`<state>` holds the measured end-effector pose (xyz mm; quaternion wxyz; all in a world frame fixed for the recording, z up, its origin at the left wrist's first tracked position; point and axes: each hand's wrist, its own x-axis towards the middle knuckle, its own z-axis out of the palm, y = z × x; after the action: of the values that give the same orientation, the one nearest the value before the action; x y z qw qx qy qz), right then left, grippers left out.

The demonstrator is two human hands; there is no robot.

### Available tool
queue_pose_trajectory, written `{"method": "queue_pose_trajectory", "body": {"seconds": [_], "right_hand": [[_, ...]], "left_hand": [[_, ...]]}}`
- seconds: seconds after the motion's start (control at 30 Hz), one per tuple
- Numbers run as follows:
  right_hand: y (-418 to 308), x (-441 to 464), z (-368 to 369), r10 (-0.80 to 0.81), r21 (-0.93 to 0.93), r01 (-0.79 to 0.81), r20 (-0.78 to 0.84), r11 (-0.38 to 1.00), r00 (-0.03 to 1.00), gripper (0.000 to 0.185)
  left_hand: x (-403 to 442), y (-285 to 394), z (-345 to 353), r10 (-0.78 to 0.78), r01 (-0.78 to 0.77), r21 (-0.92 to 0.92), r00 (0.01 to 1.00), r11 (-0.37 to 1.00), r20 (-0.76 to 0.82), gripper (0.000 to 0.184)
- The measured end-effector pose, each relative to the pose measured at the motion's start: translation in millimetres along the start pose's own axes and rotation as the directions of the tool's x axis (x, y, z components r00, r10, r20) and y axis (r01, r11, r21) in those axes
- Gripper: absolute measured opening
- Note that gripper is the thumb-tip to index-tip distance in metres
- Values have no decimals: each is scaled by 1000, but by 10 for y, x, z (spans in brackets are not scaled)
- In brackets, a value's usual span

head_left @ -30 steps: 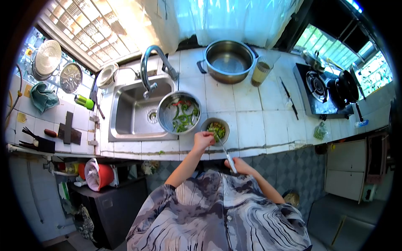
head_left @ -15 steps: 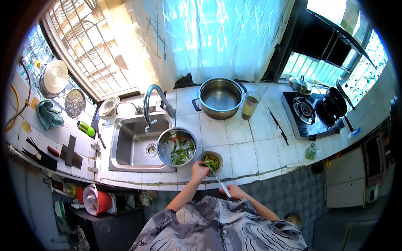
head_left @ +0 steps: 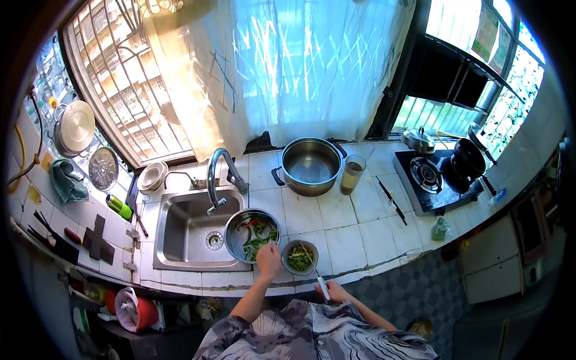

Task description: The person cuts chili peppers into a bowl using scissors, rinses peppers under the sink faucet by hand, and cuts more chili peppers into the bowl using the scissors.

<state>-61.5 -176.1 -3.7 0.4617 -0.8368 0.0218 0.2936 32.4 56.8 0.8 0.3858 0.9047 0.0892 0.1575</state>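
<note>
A metal colander (head_left: 228, 243) stands at the sink's right edge with long green peppers (head_left: 255, 239) and some red ones in it. My left hand (head_left: 268, 261) is at its near right rim, fingers curled in; whatever they hold is hidden. To the right, a bowl (head_left: 284, 264) holds chopped green pieces (head_left: 299, 258). My right hand (head_left: 332, 292), at the counter's front edge, is closed around the white handle of a knife (head_left: 323, 285). Its thin blade slants up over the bowl.
A sink (head_left: 180, 231) with a tall faucet (head_left: 212, 174) is at left. Behind the bowl stand a big pot (head_left: 310, 187) and a glass of cloudy liquid (head_left: 352, 175). Farther right are black chopsticks (head_left: 391, 200), a gas stove (head_left: 414, 198) and a small green bag (head_left: 440, 229).
My left hand has left the bowl and moved left to the colander's rim. My right hand keeps the knife over the bowl. The view has tilted upward slightly.
</note>
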Motion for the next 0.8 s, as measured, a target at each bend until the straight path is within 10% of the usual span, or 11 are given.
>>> {"method": "queue_pose_trajectory", "body": {"seconds": [0.17,0.33,0.5,0.6,0.8], "right_hand": [[46,58,174,-8,217,9,-6,976,1000,39],[-85,13,220,136,326,-143,43,935,990,55],[-4,74,347,204,185,-199,-9,962,979,60],[-71,64,421,192,116,-180,-97,977,977,59],[-479,-3,456,277,221,-253,-85,942,957,53]], "left_hand": [[450,-450,-138,34,-22,172,997,985,-69,18],[764,-737,-305,-93,23,323,974,946,204,23],[699,-1040,-138,52,-202,545,959,814,277,26],[814,-716,-283,-137,-94,555,923,827,360,21],[1132,-753,-100,231,-286,332,953,899,195,5]]}}
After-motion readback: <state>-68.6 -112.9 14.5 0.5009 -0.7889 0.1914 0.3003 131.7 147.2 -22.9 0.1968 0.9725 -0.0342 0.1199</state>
